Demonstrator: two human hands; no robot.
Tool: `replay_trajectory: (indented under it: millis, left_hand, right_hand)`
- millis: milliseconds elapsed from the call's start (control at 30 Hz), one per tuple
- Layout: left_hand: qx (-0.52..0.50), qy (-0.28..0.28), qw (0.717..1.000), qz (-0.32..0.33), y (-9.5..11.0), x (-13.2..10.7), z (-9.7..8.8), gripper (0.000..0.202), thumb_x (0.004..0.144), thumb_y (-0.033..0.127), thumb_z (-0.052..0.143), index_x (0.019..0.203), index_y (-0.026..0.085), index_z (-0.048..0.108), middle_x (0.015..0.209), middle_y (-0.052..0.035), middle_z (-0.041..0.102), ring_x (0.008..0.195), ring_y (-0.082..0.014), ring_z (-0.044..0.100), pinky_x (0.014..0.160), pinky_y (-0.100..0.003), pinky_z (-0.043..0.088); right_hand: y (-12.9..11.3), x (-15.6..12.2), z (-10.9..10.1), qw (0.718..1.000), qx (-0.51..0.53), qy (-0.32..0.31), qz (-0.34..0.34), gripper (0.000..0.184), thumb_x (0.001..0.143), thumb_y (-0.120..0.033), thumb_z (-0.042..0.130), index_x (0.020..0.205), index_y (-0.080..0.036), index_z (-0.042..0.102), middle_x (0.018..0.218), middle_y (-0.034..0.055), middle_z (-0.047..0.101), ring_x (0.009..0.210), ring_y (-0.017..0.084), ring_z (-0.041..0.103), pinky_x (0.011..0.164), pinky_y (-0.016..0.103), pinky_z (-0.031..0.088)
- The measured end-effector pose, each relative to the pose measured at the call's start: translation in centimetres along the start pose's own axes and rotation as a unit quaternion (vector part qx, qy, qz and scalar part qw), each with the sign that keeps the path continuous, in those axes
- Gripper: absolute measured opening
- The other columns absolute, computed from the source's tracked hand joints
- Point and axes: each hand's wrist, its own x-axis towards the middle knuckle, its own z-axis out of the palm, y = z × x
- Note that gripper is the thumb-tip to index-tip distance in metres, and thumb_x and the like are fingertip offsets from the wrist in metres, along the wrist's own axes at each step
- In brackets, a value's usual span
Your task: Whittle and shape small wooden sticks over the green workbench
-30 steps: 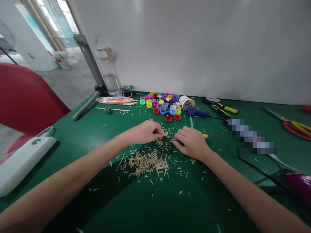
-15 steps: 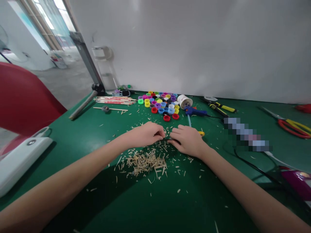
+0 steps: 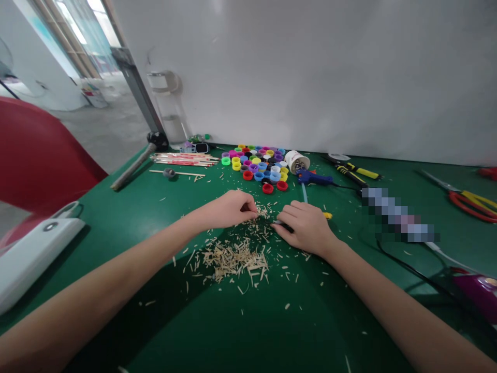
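Note:
My left hand (image 3: 235,208) is closed in a pinch just over a small scatter of wood slivers (image 3: 264,211). Whatever its fingertips hold, if anything, is too small to make out. To the right, my right hand (image 3: 306,228) rests low on the table, its fingers wrapped round a slim cutter. Only the cutter's yellow end (image 3: 328,215) and a greyish tip between thumb and fingers show; the palm hides the rest. The two hands are a short gap apart. Nearer to me lies a larger pile of pale wood slivers (image 3: 235,259) on the green table (image 3: 272,331).
Behind the hands stand colourful bottle caps (image 3: 254,168), a tipped white tub (image 3: 297,161) and a blue glue gun (image 3: 315,178). Bundled sticks (image 3: 184,159) and a hammer (image 3: 134,166) lie at the left. Pliers (image 3: 351,176), scissors (image 3: 466,197) and a white power bank-like box (image 3: 39,259) flank the workspace.
My left hand has moved slightly left and up, widening the gap between the hands. My right hand has shifted slightly right, still round the cutter. More slivers show between them.

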Motion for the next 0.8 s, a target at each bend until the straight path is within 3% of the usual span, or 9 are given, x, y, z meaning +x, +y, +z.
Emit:
replay_trajectory:
  millis: [367, 800]
  left_hand:
    - [-0.008, -0.017, 1.0, 0.021, 0.63, -0.32, 0.07, 0.019, 0.083, 0.031, 0.051, 0.084, 0.016, 0.062, 0.073, -0.0037, 0.063, 0.057, -0.0105, 0.05, 0.054, -0.027, 0.036]
    - [0.009, 0.004, 0.999, 0.038, 0.87, -0.4, 0.06, 0.018, 0.081, 0.029, 0.052, 0.082, 0.016, 0.065, 0.075, -0.0039, 0.065, 0.06, -0.0111, 0.052, 0.057, -0.027, 0.037]
  right_hand:
    - [0.26, 0.63, -0.43, 0.999, 0.007, -0.045, -0.02, 0.031, 0.091, -0.037, 0.043, 0.069, -0.019, 0.057, 0.066, 0.0016, 0.057, 0.065, 0.014, 0.041, 0.055, 0.027, 0.021]
    - [0.04, 0.14, -0.08, 1.0, -0.017, -0.025, -0.004, 0.029, 0.09, -0.035, 0.044, 0.071, -0.019, 0.057, 0.069, 0.0021, 0.057, 0.068, 0.015, 0.042, 0.058, 0.029, 0.023]
